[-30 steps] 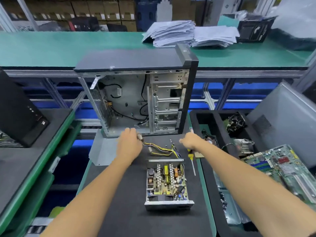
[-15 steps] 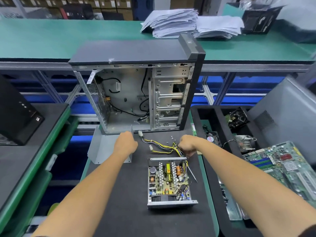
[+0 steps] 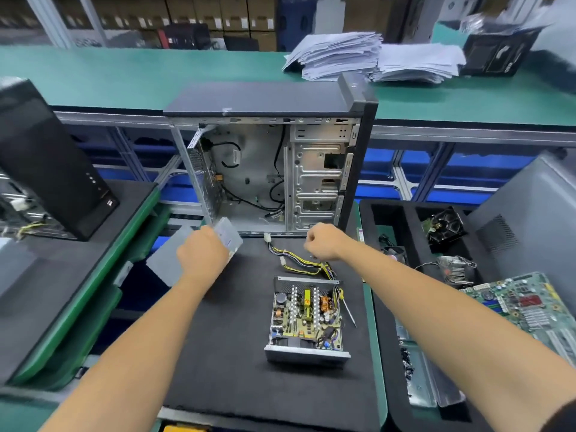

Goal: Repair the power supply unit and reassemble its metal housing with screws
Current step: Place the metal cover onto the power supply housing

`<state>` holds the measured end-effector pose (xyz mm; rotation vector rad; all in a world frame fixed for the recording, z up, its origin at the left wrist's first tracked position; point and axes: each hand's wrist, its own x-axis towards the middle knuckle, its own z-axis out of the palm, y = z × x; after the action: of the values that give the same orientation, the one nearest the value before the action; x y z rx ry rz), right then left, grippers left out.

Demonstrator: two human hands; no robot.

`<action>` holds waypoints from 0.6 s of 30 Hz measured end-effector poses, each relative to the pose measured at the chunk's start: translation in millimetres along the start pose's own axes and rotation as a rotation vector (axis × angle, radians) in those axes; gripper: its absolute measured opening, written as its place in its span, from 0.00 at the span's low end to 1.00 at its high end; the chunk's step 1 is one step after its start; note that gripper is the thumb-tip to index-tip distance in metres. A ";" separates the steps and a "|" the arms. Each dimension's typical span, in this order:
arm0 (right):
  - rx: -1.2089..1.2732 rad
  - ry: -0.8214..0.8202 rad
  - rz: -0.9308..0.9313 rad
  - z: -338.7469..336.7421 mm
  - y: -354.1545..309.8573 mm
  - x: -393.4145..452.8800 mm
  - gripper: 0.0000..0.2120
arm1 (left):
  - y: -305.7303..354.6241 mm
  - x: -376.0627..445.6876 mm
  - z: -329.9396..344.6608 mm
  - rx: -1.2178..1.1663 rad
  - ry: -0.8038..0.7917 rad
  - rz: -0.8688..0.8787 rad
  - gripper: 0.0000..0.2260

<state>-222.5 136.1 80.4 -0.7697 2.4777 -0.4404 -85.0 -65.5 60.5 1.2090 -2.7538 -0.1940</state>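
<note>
My left hand has lifted the metal cover off the mat; my right hand, clenched, perhaps pinches a screw. The open power supply awaits closing.

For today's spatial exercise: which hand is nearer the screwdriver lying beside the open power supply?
Right. The right hand hovers just beyond the screwdriver, over the cables; the left hand is far off, gripping the metal cover.
</note>
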 end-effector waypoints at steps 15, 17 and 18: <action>0.171 0.062 -0.014 -1.5 -5.4 -11.0 0.17 | 32.5 -19.4 -51.2 -0.321 0.028 -0.129 0.16; 0.267 0.086 0.016 -6.6 -1.3 -12.1 0.22 | 42.4 -14.7 -62.8 -0.475 0.002 -0.195 0.18; 0.322 0.087 0.031 -10.3 0.6 -12.7 0.25 | 45.4 -12.4 -66.6 -0.538 -0.021 -0.218 0.17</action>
<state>-219.4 145.7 93.2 -0.5901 2.4079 -0.8516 -98.2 -30.3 132.8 1.3325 -2.3380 -0.9033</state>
